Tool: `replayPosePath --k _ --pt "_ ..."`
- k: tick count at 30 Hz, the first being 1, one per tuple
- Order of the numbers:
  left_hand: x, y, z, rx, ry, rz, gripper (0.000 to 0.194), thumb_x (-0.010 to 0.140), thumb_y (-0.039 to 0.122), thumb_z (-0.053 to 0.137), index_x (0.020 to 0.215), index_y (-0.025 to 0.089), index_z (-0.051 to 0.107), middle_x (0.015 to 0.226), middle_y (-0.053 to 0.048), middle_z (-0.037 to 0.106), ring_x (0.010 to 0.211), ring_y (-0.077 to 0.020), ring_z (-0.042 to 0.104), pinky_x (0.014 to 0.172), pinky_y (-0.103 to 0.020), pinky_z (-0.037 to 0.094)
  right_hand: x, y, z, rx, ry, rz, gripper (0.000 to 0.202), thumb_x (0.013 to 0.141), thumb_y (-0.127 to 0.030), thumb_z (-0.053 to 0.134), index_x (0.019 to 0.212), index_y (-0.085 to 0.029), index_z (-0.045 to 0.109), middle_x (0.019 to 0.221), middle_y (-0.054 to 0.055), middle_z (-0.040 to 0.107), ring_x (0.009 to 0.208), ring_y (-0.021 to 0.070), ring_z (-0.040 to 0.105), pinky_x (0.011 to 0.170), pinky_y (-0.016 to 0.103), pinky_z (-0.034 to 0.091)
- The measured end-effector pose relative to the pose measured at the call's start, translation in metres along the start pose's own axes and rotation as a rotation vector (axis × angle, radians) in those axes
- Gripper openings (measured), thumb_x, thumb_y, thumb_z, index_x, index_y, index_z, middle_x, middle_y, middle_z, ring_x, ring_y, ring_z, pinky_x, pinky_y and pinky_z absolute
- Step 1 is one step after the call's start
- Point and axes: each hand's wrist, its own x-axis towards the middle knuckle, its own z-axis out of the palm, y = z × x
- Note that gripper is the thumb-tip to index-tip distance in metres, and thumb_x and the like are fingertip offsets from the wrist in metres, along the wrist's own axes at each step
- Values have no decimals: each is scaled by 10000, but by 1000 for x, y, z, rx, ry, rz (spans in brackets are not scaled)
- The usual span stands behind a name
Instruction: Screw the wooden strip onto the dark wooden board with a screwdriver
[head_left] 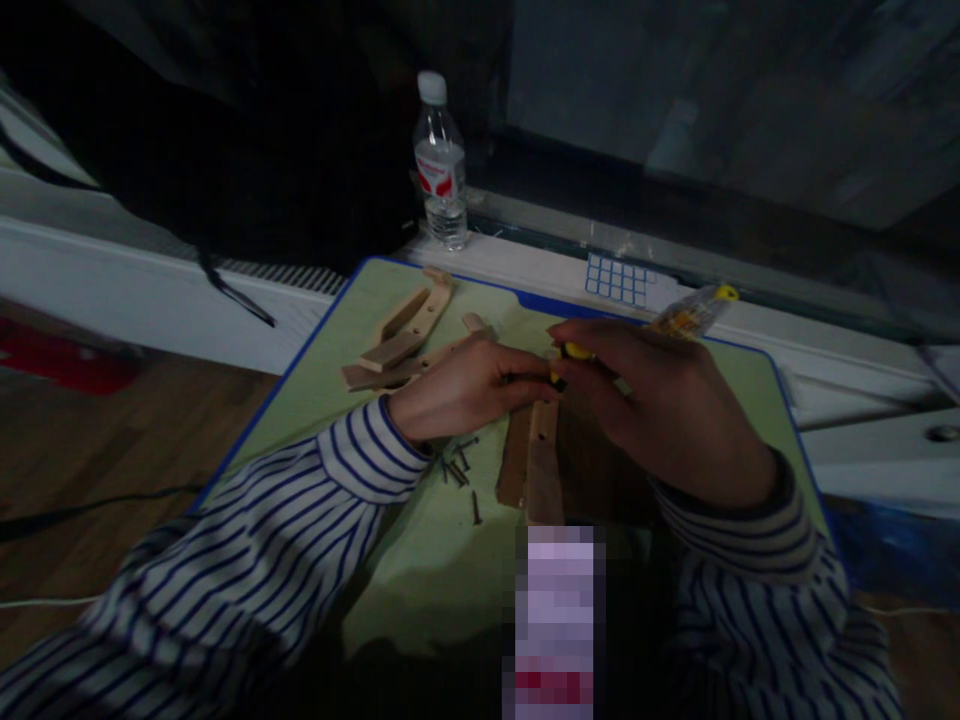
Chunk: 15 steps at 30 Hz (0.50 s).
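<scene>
My right hand (637,390) is closed around a yellow-and-black screwdriver (576,351), of which only a bit of the handle shows. The fingers of my left hand (480,385) are pinched together beside it, at the far end of a narrow wooden piece (544,450). What the left fingertips grip is hidden. This piece lies on a brown wooden board (514,465), partly in shadow under my right hand. Several loose screws (456,468) lie on the table left of the board. Beyond my left hand are more shaped wooden pieces with holes (420,330).
The small green table (420,600) has a blue edge. Behind it, on the white sill, stand a water bottle (442,170) and a blue-gridded sheet (619,280). A clear bag with yellow contents (694,312) lies at the far edge. A dark bag (300,150) hangs at left.
</scene>
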Motion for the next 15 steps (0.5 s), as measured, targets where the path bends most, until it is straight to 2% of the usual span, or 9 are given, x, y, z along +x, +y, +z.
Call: replayPosePath --k 6,10,15 --pt "-2 7 2 187 89 -34 294 880 400 544 996 188 713 631 22 634 531 -92 516 534 -209 372 0 2 -1 13 -8 2 261 917 -238 502 1124 -145 632 1074 88 715 939 230 682 808 358 537" --pt "-1 11 6 221 172 -52 292 853 419 585 952 182 723 672 -1 670 566 -108 562 567 -221 402 0 2 -2 22 -15 18 265 927 -259 486 1112 -143 636 1063 90 715 940 233 679 829 376 531" --pt "0 9 7 205 163 -49 281 862 414 575 937 191 728 710 -2 701 594 -115 599 590 -221 424 -1 2 -2 88 -21 27 285 931 -265 474 1140 -138 620 1076 83 709 952 215 672 822 357 534"
